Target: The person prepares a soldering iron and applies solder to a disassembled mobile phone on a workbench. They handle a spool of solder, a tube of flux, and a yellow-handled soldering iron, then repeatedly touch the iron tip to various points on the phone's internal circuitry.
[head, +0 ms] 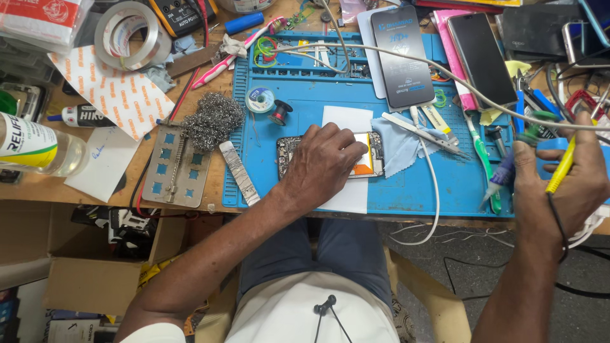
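**Opened phone pinned on blue mat, yellow tool gripped off to the side**

While the left hand [321, 164] lies flat, fingers spread narrow, over the opened phone [330, 157], the device sits on a white sheet [346, 121] near the centre of the blue work mat [457, 184]. An orange patch shows at the phone's 3 o'clock end. Right hand [562, 181], well apart at 3 o'clock, is closed around a yellow-handled tool [562, 166] with a black cord trailing down the wrist. Steel wool [213, 119] lies at 10 o'clock from the phone, metal stencil plate [176, 168] at 9 o'clock. Tweezers [422, 132] rest on a pale cloth [400, 145] just beside the phone at 3 o'clock. Tape roll [130, 35] far at 11 o'clock.
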Demonstrator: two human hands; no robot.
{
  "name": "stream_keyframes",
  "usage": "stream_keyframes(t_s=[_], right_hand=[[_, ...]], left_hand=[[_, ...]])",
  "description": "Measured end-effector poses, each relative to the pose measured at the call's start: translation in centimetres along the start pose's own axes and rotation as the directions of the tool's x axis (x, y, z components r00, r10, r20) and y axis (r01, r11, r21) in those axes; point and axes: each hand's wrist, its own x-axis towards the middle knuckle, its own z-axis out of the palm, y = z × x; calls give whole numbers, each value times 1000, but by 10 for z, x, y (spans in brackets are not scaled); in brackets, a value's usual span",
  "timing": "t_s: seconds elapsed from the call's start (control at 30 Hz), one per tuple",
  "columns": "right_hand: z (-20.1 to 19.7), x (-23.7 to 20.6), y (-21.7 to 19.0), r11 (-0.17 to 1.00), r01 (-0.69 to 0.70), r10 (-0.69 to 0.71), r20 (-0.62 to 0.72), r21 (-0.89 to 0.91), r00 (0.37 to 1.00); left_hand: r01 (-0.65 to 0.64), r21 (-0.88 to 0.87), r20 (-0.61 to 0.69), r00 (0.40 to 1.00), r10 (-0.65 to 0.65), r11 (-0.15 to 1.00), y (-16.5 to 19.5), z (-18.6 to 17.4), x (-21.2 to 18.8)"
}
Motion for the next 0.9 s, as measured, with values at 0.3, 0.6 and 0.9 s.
stream_keyframes(t_s=[0.3,0.6,0.9], right_hand=[[26,-64,-31,760,-32,151,-128,649,980],[35,-70,-64,713,-295,213,205,636,955],[52,-41,-23,266,-402,255,338,876,906]], left_hand=[[-87,41,52,995,85,995,-7,0,3],[-112,-7,57,992,113,994,-9,-1,3],[-68,-42,48,996,70,997,-7,0,0]])
